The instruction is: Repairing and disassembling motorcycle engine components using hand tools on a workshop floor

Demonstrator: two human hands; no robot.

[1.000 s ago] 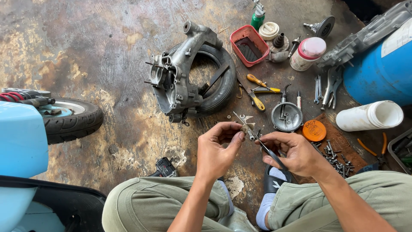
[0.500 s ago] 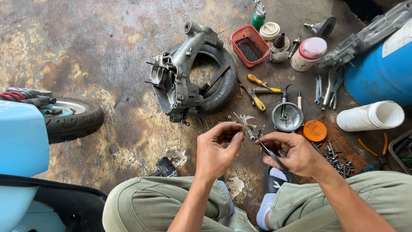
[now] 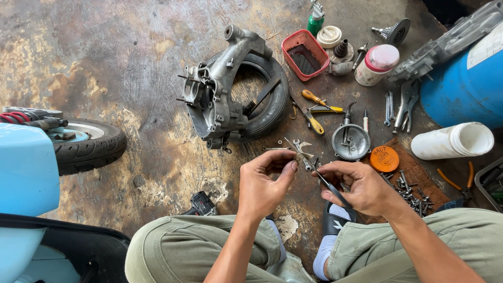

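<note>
I squat over a stained concrete floor. My left hand point(image 3: 267, 183) pinches a small metal part point(image 3: 300, 156) between thumb and fingertips. My right hand point(image 3: 361, 187) grips a thin dark hand tool point(image 3: 330, 184) whose tip meets that part. Both hands hover just in front of my knees. Beyond them lies a grey engine casing point(image 3: 215, 94) resting on a black tyre point(image 3: 270, 99). A round metal cover point(image 3: 351, 141) sits just past my right hand.
Yellow-handled pliers point(image 3: 314, 123), wrenches point(image 3: 390, 107), an orange lid point(image 3: 384, 158) and several loose bolts point(image 3: 411, 188) lie at right. A red tray point(image 3: 305, 54), a jar point(image 3: 377, 64), a white tube point(image 3: 453, 140) and a blue drum point(image 3: 466, 86) stand beyond. A scooter wheel point(image 3: 89, 144) is at left.
Both hands stay in the same place, with only slight finger shifts around the small part. Nothing else moved.
</note>
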